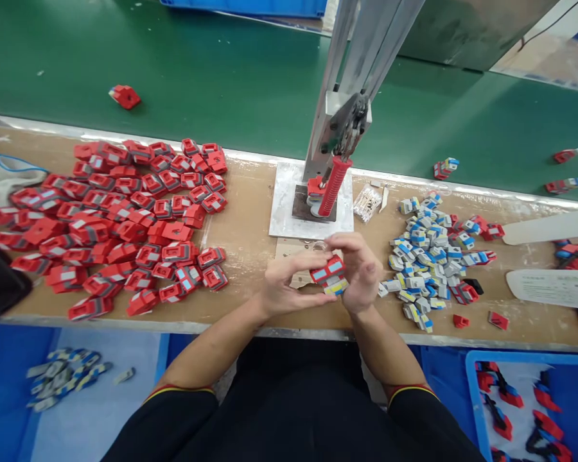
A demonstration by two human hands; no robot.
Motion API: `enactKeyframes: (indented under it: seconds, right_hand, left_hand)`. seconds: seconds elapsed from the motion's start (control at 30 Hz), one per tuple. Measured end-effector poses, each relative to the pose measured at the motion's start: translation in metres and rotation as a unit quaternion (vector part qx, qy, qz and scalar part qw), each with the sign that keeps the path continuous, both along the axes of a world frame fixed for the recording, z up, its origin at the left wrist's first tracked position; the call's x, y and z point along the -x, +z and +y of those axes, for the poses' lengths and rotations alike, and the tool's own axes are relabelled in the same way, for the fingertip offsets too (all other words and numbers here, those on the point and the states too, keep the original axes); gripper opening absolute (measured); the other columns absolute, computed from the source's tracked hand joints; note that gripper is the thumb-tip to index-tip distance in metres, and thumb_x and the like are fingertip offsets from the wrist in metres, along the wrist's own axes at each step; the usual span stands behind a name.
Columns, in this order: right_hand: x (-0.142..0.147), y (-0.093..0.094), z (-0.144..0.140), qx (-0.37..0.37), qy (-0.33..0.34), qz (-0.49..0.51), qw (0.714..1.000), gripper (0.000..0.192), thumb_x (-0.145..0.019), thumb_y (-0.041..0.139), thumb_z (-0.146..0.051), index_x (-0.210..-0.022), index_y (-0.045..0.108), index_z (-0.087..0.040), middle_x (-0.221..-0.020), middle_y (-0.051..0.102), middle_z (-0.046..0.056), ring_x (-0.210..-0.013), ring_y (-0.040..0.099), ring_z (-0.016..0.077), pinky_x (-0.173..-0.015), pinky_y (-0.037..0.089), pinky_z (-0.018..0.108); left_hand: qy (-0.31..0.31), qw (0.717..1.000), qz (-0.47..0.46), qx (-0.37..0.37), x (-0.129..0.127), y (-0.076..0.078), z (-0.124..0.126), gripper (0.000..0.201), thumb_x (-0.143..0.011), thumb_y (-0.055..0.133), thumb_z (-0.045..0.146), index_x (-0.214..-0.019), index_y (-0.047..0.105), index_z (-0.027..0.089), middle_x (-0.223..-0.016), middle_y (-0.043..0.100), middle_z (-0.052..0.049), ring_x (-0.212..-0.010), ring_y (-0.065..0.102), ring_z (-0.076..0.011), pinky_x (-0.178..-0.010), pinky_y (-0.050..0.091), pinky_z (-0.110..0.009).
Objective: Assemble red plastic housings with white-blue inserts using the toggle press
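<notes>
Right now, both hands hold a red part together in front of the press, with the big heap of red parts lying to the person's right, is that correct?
Not quite: the head view shows the heap of red parts on the person's left. The rest holds: the left hand and right hand hold a red part together in front of the press.

The person wears a black short-sleeved top. Each sleeve cuff carries a thin red and yellow trim band. Both forearms are bare
</notes>
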State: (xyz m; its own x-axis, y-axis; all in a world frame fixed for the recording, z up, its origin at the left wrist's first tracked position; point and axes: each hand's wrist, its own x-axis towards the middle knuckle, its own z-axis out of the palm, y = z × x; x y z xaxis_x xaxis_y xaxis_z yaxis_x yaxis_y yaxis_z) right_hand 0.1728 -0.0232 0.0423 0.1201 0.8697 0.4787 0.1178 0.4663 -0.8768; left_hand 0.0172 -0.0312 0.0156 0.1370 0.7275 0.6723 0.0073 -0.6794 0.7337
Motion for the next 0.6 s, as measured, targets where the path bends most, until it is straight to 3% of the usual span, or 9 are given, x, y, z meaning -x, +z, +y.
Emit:
enactKeyframes:
  seconds: [0.07,0.17,0.33,0.47,0.6]
  right_hand:
    - [0.007,0.001,-0.003,0.004,-0.029,0.008,1.0,0.059,-0.103,0.035,-0.063,-0.077,0.072,-0.027,-0.074,0.068,0.007,-0.074,0.069,0.0258,-0.069,0.058,0.046]
    - [0.013,0.005,-0.005,-0.013,-0.082,0.031,0.996,0.054,-0.101,0.041,-0.057,-0.065,0.068,-0.027,-0.06,0.062,0.005,-0.061,0.064,0.0241,-0.06,0.052,0.044]
    - [0.015,0.009,-0.005,-0.013,-0.079,0.076,0.994,0.048,-0.101,0.044,-0.047,-0.062,0.065,-0.026,-0.058,0.061,0.005,-0.058,0.062,0.0224,-0.058,0.049,0.043]
    - [0.016,0.005,-0.004,0.035,-0.095,0.057,0.993,0.049,-0.1,0.041,-0.049,-0.061,0.059,-0.027,-0.057,0.055,0.005,-0.057,0.058,0.0234,-0.059,0.05,0.045]
    - [0.019,-0.004,0.001,0.033,-0.065,0.083,0.994,0.046,-0.1,0.044,-0.046,-0.061,0.058,-0.026,-0.06,0.054,0.004,-0.061,0.057,0.0222,-0.06,0.05,0.041]
  left_hand:
    - [-0.004,1.0,0.007,-0.021,-0.005,0.001,-0.002,0.057,-0.08,0.093,0.042,-0.127,0.069,0.02,-0.114,0.083,-0.012,-0.109,0.082,-0.0259,-0.097,0.07,-0.038]
    - [-0.008,0.999,0.013,-0.043,-0.01,0.0,-0.004,0.072,-0.075,0.095,0.043,-0.137,0.066,0.021,-0.116,0.083,-0.013,-0.111,0.081,-0.0278,-0.098,0.07,-0.041]
    - [0.002,0.998,0.007,-0.058,-0.013,0.0,-0.005,0.061,-0.086,0.087,0.04,-0.139,0.065,0.02,-0.116,0.083,-0.014,-0.113,0.081,-0.0274,-0.1,0.07,-0.04]
    - [0.011,0.999,0.016,-0.05,-0.014,-0.001,-0.005,0.059,-0.088,0.085,0.043,-0.14,0.065,0.022,-0.116,0.083,-0.014,-0.111,0.081,-0.0277,-0.097,0.07,-0.039]
    - [0.013,0.998,0.029,-0.045,-0.012,-0.007,0.0,0.057,-0.086,0.087,0.043,-0.135,0.068,0.02,-0.115,0.083,-0.014,-0.109,0.082,-0.0267,-0.096,0.07,-0.036]
